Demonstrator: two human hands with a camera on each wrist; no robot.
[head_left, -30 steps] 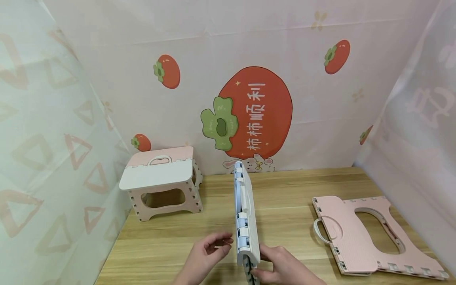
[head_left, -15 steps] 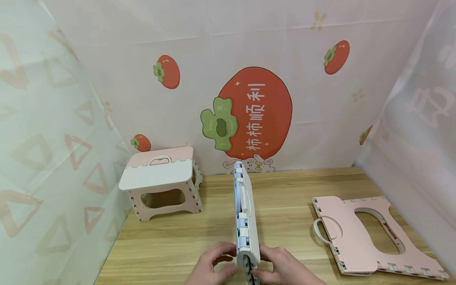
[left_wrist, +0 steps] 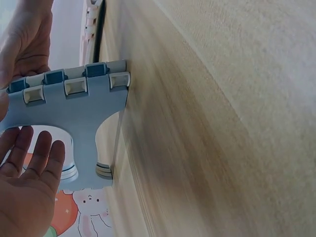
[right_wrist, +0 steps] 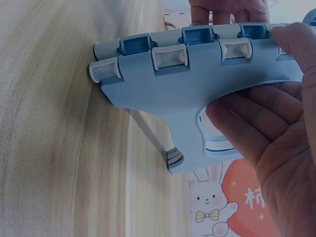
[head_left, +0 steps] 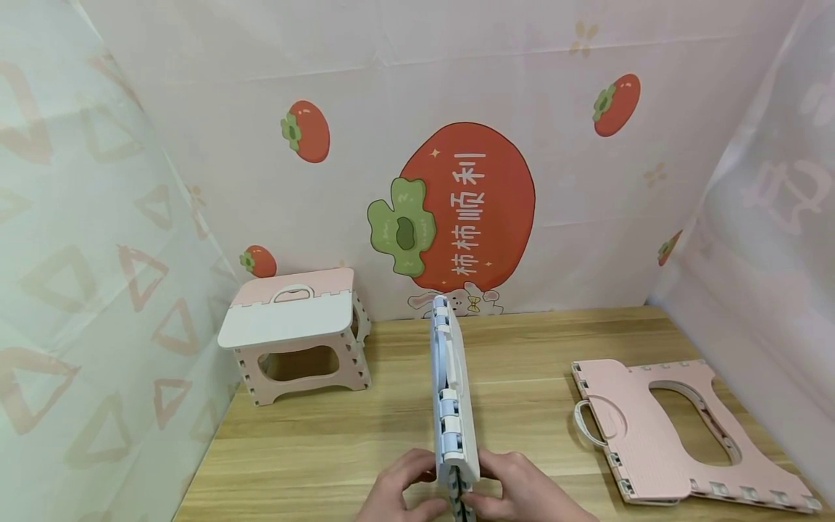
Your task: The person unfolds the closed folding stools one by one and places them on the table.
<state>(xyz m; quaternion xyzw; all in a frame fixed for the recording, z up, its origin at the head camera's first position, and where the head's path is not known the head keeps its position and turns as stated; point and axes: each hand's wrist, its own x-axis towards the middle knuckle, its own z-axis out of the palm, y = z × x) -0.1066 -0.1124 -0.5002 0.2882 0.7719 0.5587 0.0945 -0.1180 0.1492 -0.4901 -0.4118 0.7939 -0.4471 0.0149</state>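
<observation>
A folded blue-and-white step stool (head_left: 464, 406) stands on edge on the wooden table, its hinged edge facing me. My right hand (head_left: 518, 484) grips its near right side. In the right wrist view, the thumb lies on the hinge row and the fingers reach into the opening of the blue leg panel (right_wrist: 182, 89). On the other side, my left hand (head_left: 399, 487) holds the stool's near end, thumb by the hinged edge. The left wrist view shows its fingers (left_wrist: 42, 158) extended across the opening of the leg panel (left_wrist: 81, 116).
An unfolded pink-and-white step stool (head_left: 293, 337) stands at the back left. To the right, a pink folding stool (head_left: 642, 435) lies flat on the wooden table (head_left: 535, 348), its white handle (head_left: 585, 428) toward the middle. Printed cloth walls (head_left: 365, 65) enclose the back and sides.
My left hand has moved right and reached the folded stool. The stool has shifted slightly to the right at its near end. The right hand keeps its grip.
</observation>
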